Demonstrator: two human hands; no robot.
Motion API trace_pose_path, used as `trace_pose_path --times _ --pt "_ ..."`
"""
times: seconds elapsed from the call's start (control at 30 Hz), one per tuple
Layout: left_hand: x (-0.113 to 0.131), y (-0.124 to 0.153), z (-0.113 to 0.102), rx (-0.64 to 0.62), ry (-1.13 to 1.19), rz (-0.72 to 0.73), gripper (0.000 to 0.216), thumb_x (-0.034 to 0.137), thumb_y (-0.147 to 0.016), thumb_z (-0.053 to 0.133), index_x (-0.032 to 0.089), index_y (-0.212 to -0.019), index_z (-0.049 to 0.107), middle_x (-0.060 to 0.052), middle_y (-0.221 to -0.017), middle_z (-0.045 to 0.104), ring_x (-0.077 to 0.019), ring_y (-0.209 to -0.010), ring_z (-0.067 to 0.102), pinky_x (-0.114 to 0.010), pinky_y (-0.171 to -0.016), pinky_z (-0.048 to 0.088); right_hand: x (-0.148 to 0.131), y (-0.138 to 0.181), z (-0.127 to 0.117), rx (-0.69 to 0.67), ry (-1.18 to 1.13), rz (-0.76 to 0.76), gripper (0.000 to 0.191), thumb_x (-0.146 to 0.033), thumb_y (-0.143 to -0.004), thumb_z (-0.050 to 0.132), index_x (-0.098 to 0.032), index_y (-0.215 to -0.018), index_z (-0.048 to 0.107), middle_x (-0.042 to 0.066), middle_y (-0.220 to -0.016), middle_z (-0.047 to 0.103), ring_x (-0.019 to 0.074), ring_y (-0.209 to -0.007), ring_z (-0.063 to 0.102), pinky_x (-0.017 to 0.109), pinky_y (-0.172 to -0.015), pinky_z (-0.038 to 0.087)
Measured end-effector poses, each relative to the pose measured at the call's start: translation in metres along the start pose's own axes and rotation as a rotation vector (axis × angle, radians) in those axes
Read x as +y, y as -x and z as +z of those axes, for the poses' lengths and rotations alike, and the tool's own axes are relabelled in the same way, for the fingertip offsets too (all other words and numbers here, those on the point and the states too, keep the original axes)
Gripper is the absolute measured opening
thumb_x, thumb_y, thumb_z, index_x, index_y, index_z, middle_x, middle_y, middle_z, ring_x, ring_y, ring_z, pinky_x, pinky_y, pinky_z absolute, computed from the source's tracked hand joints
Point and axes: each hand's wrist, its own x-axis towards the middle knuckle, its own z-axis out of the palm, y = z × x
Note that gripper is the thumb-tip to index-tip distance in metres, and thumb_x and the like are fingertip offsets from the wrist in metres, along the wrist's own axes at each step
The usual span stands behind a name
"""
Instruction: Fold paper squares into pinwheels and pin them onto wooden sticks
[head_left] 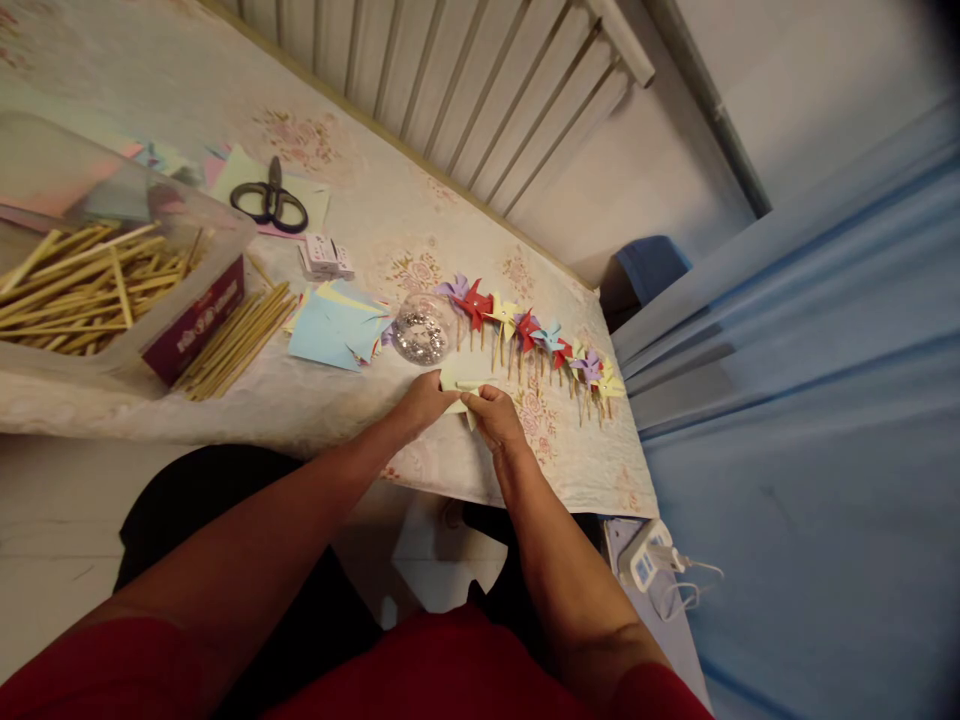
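Observation:
Between my two hands is a pale yellow piece of paper point(459, 378), partly folded, held above the near edge of the table. My left hand point(426, 402) pinches its left side. On its right side, the fingers of my right hand point(493, 414) close over a curled part. Just beyond my hands stands a clear round dish point(421, 332) of small shiny metal pieces, too small to name. A row of paper pinwheels point(551, 340) on thin sticks lies to the right. Cut sheets of coloured paper point(330, 328), light blue on top, lie to the left.
A translucent bin point(225, 225) full of thin sticks stands at the left, with a bundle of sticks point(236, 345) beside it. Dark-handled scissors point(271, 200) rest on paper near small boxes point(325, 257). A power strip point(645, 560) and blue curtain point(795, 400) are at the right.

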Motion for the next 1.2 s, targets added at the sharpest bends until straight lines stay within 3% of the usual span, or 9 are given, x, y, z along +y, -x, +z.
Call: trace_pose_path --times 0.17,0.43,0.77,1.0,1.2 --pt "-0.001 0.001 0.001 0.003 0.040 0.007 0.037 0.013 -0.067 0.062 0.010 -0.102 0.071 -0.006 -0.091 0.076 -0.0193 -0.082 0.066 -0.028 -0.072 0.051 0.000 0.000 0.000 -0.022 -0.031 0.015 0.027 -0.036 -0.055 0.081 -0.019 -0.068 0.065 -0.003 -0.064 0.066 0.0116 -0.055 0.055 0.025 -0.055 0.043" --pt "0.002 0.003 -0.001 -0.144 0.211 -0.085 0.034 0.014 -0.061 0.065 0.011 -0.094 0.072 -0.004 -0.082 0.075 -0.0175 -0.072 0.065 -0.029 -0.072 0.051 0.005 -0.002 -0.002 -0.008 -0.018 0.036 0.025 -0.034 -0.057 0.079 -0.019 -0.065 0.060 -0.005 -0.059 0.062 0.0093 -0.049 0.049 0.023 -0.051 0.037" --pt "-0.002 0.002 -0.003 -0.119 0.208 -0.116 0.040 0.015 -0.059 0.062 0.010 -0.098 0.072 -0.004 -0.078 0.073 -0.0174 -0.068 0.063 -0.028 -0.067 0.048 0.009 0.001 0.000 0.011 -0.070 0.026 0.025 -0.032 -0.056 0.081 -0.018 -0.067 0.063 -0.004 -0.061 0.064 0.0099 -0.053 0.051 0.023 -0.054 0.039" --pt "-0.008 0.003 -0.008 -0.214 0.308 -0.043 0.043 0.021 -0.062 0.064 0.008 -0.102 0.072 -0.006 -0.087 0.075 -0.0213 -0.079 0.066 -0.033 -0.077 0.048 0.010 0.003 0.004 0.030 -0.176 0.024 0.026 -0.028 -0.055 0.082 -0.018 -0.071 0.064 -0.005 -0.065 0.067 0.0099 -0.055 0.054 0.023 -0.057 0.041" --pt "-0.020 0.011 -0.011 -0.192 0.320 -0.083 0.044 0.027 -0.060 0.075 0.009 -0.100 0.071 -0.008 -0.091 0.075 -0.0234 -0.085 0.068 -0.034 -0.080 0.049 0.014 0.010 0.005 0.010 -0.188 0.047 0.024 -0.027 -0.052 0.082 -0.018 -0.066 0.064 -0.005 -0.059 0.064 0.0098 -0.053 0.052 0.024 -0.057 0.040"
